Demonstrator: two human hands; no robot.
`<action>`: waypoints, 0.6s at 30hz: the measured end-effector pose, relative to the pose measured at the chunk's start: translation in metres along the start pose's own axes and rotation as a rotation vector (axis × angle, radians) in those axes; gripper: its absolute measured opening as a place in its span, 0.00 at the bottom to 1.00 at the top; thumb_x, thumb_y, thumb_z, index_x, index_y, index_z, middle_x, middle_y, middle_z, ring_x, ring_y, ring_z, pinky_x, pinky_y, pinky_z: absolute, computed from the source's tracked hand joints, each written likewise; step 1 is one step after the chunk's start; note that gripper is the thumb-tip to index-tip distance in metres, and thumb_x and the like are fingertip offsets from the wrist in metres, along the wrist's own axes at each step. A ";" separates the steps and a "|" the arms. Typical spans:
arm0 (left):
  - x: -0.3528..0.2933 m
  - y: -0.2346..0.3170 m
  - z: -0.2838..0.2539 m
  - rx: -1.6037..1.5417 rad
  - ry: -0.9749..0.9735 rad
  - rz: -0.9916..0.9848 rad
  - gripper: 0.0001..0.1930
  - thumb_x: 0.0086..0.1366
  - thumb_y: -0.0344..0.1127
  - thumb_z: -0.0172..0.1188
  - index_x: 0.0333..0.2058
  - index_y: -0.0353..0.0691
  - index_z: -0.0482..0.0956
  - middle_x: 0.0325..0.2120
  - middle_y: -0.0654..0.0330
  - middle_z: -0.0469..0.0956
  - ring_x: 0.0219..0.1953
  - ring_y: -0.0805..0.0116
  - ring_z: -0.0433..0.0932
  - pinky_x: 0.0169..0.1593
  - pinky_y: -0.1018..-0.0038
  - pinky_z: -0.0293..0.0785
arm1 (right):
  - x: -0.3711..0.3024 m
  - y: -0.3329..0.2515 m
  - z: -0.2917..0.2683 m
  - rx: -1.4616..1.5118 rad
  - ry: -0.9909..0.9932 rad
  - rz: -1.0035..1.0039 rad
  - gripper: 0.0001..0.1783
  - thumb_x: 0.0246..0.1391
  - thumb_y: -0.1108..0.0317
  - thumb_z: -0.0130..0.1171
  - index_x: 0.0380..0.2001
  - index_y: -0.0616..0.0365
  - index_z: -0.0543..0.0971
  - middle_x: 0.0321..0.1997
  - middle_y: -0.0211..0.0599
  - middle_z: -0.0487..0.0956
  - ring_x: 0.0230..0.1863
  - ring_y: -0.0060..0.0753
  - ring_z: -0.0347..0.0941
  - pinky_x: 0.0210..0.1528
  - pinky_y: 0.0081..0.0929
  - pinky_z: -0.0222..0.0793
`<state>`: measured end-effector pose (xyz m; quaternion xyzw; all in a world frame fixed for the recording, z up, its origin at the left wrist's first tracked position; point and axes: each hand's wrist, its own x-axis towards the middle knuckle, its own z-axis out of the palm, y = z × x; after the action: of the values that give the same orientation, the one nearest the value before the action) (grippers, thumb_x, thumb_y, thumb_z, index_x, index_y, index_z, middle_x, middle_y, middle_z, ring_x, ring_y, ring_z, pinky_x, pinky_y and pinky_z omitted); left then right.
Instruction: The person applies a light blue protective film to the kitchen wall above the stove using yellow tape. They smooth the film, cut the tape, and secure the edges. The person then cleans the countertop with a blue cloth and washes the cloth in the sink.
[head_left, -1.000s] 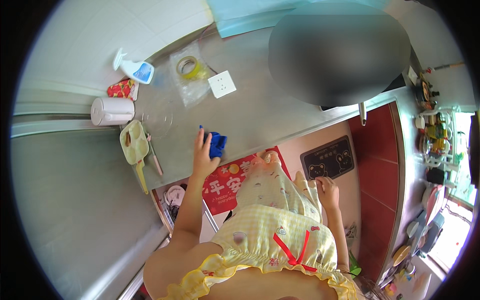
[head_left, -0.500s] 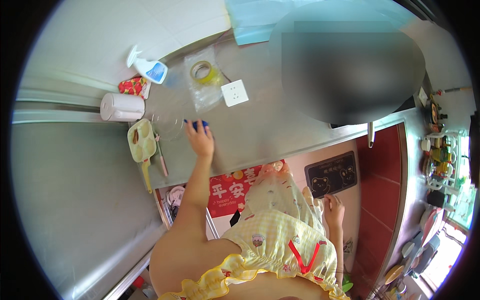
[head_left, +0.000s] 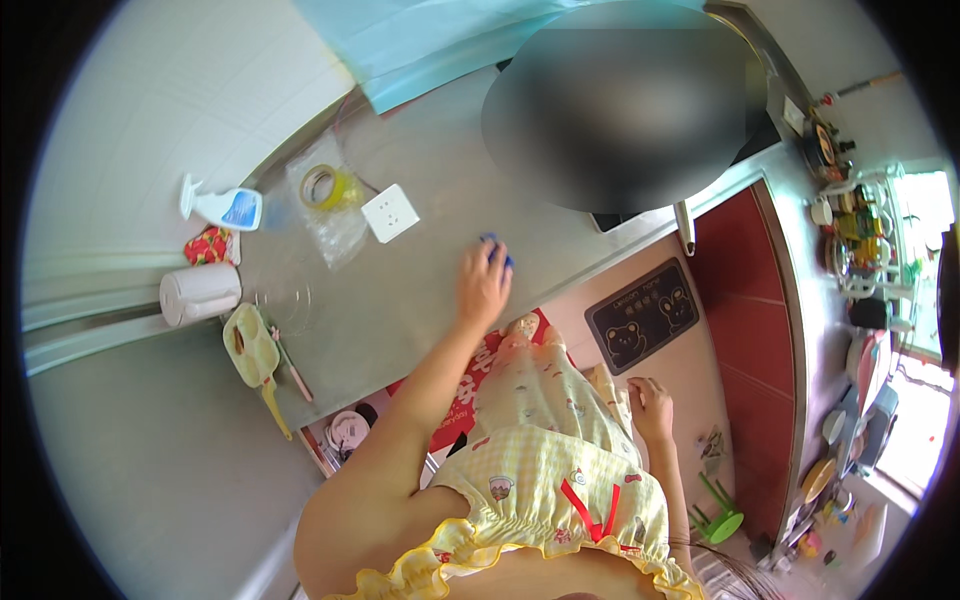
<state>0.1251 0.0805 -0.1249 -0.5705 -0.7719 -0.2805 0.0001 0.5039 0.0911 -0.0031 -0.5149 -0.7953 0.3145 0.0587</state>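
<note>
Left hand (head_left: 484, 284) flat on the grey worktop (head_left: 560, 215), fingers together and pressed down over a blue cloth (head_left: 497, 248); only a small blue edge showing past the fingertips. Cloth just right of a white socket plate (head_left: 390, 213), near the worktop's middle. Left arm stretched up from the lower edge across the worktop's front rim.

Right hand (head_left: 651, 406) hanging low beside a yellow checked dress (head_left: 545, 450), well below and right of the socket plate, off the worktop; fingers loosely curled, holding nothing visible.

Left of the socket plate: a tape roll (head_left: 322, 186) lying on a clear plastic bag (head_left: 335, 225). Farther left: a white spray bottle (head_left: 222, 207) on its side, a red packet (head_left: 209, 245) just below it, and a white paper roll (head_left: 199, 294) below that. Below-left of the socket plate, near the front rim: a clear glass bowl (head_left: 280, 300), a pale yellow scrubber (head_left: 250, 345) with a handle, and a pink stick (head_left: 291, 365) beside it.

Right of and below the socket plate, down on the floor: a dark mat (head_left: 643, 315) with bear figures, beside a red cabinet door (head_left: 745, 330).
</note>
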 end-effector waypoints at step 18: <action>0.107 0.035 0.078 -0.164 -0.172 0.528 0.15 0.64 0.39 0.60 0.48 0.44 0.81 0.55 0.59 0.76 0.59 0.56 0.71 0.65 0.59 0.64 | -0.041 0.012 0.003 0.000 0.062 0.182 0.06 0.55 0.74 0.58 0.36 0.58 0.82 0.34 0.42 0.81 0.35 0.48 0.78 0.38 0.38 0.73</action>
<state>0.1433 0.2150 -0.1417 -0.7715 -0.5686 -0.2829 -0.0384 0.5311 0.0576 -0.0024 -0.5944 -0.7432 0.3023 0.0544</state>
